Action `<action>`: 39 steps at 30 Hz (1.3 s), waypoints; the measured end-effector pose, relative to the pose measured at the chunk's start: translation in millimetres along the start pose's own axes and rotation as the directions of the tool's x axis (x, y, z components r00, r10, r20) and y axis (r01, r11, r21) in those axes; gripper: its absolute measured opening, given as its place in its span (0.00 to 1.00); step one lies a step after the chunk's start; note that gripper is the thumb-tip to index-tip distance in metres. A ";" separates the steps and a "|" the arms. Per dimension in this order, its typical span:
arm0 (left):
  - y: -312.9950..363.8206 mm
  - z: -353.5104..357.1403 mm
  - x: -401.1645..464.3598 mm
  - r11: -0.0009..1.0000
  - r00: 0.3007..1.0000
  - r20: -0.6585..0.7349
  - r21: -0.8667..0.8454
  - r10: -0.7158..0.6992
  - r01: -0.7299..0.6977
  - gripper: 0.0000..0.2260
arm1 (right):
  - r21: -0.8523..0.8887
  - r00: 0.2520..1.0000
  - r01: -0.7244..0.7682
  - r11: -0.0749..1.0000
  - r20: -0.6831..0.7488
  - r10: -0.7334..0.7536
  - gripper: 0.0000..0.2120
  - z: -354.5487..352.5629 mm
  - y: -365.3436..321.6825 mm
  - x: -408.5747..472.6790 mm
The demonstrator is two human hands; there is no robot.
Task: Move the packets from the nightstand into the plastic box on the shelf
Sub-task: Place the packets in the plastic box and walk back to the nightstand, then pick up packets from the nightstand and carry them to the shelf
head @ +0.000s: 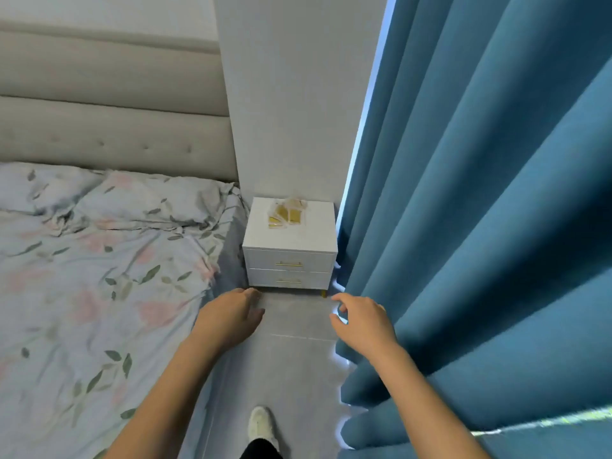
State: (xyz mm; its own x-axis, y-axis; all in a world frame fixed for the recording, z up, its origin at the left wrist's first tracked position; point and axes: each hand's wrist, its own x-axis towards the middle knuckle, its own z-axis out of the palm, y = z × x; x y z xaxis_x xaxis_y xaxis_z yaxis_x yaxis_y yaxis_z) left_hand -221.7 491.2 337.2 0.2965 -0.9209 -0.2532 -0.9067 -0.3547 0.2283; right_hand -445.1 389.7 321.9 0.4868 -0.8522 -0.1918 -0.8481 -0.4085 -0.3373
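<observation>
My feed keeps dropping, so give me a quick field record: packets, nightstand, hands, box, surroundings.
packets: small pile, yellow in clear wrap, on the nightstand top
nightstand: white, two drawers, both closed, against the wall
left hand: empty, fingers loosely curled, short of the nightstand
right hand: empty, fingers loosely curled, beside the curtain
box: not in view
bed: left of the nightstand

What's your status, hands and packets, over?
Left hand and right hand empty, held out, fingers loose. Packets piled on the nightstand, untouched. Floor path ahead open; curtain close on the right.
</observation>
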 end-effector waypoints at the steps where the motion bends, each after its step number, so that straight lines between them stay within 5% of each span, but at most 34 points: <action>1: -6.1 -3.3 18.0 1.000 1.000 -0.002 -0.009 -0.017 0.017 0.19 | 0.002 1.000 0.012 1.000 0.007 -0.012 0.19 -0.6 -3.2 23.6; 22: -99.7 -89.8 432.2 0.998 0.999 0.036 -0.058 0.012 -0.010 0.19 | -0.045 0.991 -0.067 0.997 0.112 0.072 0.19 -37.6 -18.6 438.7; 32: -119.6 -79.6 563.4 0.994 0.994 0.091 -0.086 -0.056 0.064 0.17 | -0.061 0.967 -0.031 0.998 0.250 0.045 0.20 -13.1 -4.3 596.7; 39: -159.5 -35.5 637.3 0.997 0.981 0.189 -0.044 -0.053 0.062 0.17 | 0.017 0.939 -0.142 0.990 0.320 0.129 0.18 37.7 21.0 701.0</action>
State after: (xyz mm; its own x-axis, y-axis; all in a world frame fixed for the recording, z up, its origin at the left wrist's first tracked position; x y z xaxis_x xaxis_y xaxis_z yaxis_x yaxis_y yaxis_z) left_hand 122.6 -44.8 172.8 0.2820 -0.8536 -0.4379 -0.8722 -0.4183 0.2535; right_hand -113.8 -204.0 145.7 0.4143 -0.7483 -0.5181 -0.9050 -0.2781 -0.3219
